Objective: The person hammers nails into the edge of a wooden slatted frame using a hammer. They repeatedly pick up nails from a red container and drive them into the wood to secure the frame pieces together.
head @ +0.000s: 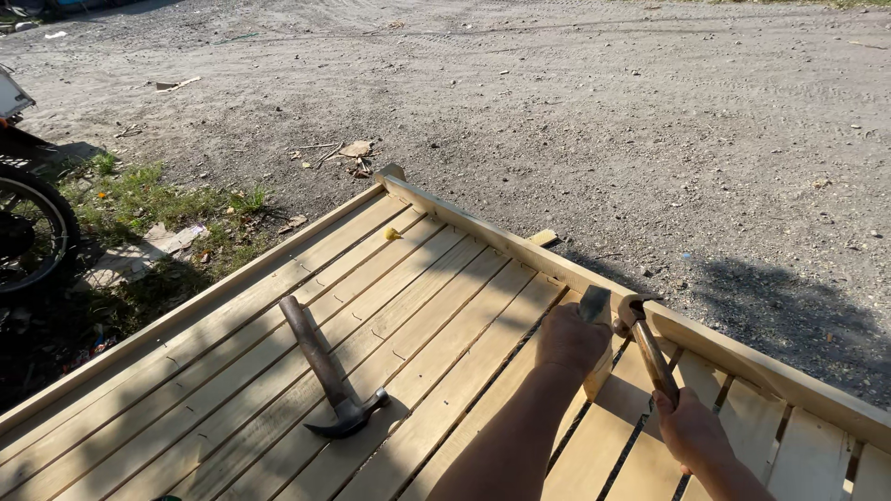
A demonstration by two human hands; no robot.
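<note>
Hands on our slatted frame (278,325): left hand (571,339) clamps a wood block (597,320) steady, right hand (691,431) grips a hammer (647,339) poised beside it.

Two hammers: one lying on slats (327,371), one in right hand (648,345). One slatted wooden frame (232,325). One wheel (32,232).

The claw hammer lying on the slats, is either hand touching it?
Apart. The head view shows the claw hammer lying alone on the wooden slats, with bare boards between it and the left hand; the right hand is farther off.
</note>
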